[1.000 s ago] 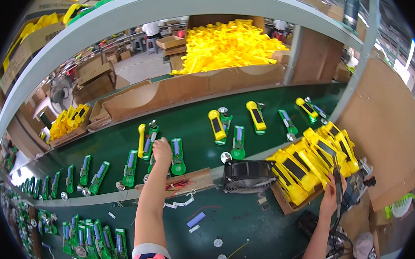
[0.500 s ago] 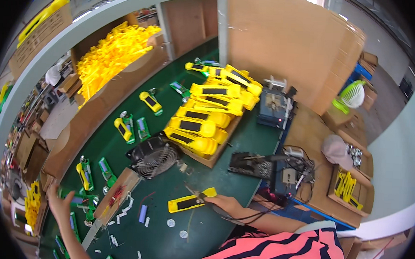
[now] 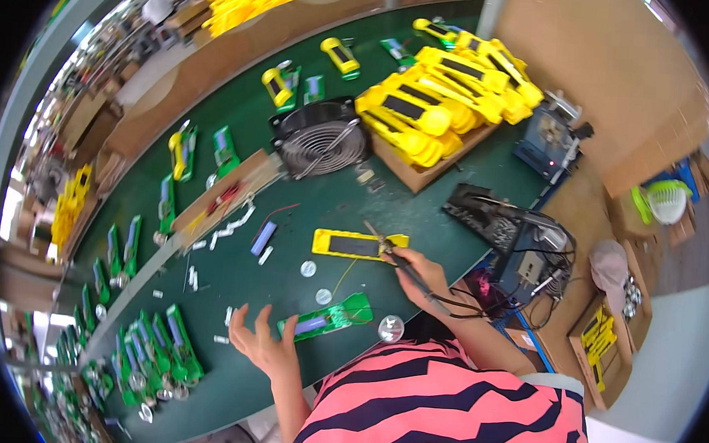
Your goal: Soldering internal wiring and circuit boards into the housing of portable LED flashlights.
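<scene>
A green housing [image 3: 340,318] has been brought just right of the loosely spread left hand [image 3: 268,346]; it is thus placed near the soldering iron [image 3: 406,269] grasped by the right hand [image 3: 428,275].

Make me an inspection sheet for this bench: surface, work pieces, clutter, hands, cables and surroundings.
Surface: dark green tabletop, with scattered small parts.
Work pieces: green housing holding a purple cell; yellow panel piece lying beyond it.
Clutter: loose purple battery, white discs, red wires.
Left hand: fingers spread at the housing's left end; contact unclear.
Right hand: gripping a soldering iron, which crosses over the yellow panel piece's right part.
Cables: dark cable trailing from the iron; others tangled around equipment at right.
Surroundings: black fan, cardboard box heaped with yellow pieces, upright cardboard sheet.
</scene>
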{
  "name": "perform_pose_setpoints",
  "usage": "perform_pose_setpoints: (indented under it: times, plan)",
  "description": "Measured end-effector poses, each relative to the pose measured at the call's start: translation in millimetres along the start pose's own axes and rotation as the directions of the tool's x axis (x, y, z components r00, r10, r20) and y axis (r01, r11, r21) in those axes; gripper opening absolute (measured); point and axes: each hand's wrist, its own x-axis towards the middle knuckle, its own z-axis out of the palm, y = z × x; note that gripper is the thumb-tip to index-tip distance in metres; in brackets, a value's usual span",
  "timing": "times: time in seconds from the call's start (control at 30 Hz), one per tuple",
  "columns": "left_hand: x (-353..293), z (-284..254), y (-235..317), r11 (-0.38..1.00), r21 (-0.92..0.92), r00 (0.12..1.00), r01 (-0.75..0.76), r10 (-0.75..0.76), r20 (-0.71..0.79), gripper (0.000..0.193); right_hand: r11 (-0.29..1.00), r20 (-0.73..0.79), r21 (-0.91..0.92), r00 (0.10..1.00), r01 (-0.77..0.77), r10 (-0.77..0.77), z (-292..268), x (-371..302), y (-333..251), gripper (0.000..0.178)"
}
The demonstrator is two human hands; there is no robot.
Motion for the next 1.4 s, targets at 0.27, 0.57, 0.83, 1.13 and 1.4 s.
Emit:
perform_pose_setpoints:
  times: [0.27, 0.57, 0.83, 1.13, 1.4]
  plan:
    - [21, 3, 55, 0.843, -0.419, 0.71, -0.337, 0.52, 0.475, 0.019, 0.976, -0.061, 0.175, 0.991, 0.128, -0.119, 8, -3, 4, 0.031]
    - [-2, 35, 33, 0.354, -0.768, 0.839, 0.533, -0.103, 0.535, 0.012, 0.958, 0.016, 0.235, 0.985, 0.165, -0.173, 7, -4, -4, 0.031]
    - [12, 24, -2, 0.946, -0.323, 0.919, 0.026, 0.104, 0.38, 0.002, 0.906, 0.186, 0.24, 0.899, 0.35, -0.396, -13, -5, -20, 0.036]
    - [24, 28, -9, 0.965, -0.26, 0.705, 0.009, 0.179, 0.687, 0.004, 0.533, 0.26, 0.756, 0.922, -0.379, 0.285, 20, -14, -34, 0.015]
    - [26, 28, -7, 0.98, -0.201, 0.673, 0.005, 0.145, 0.725, 0.007, 0.47, 0.374, 0.716, 0.851, -0.517, 0.368, 28, -10, -34, 0.015]
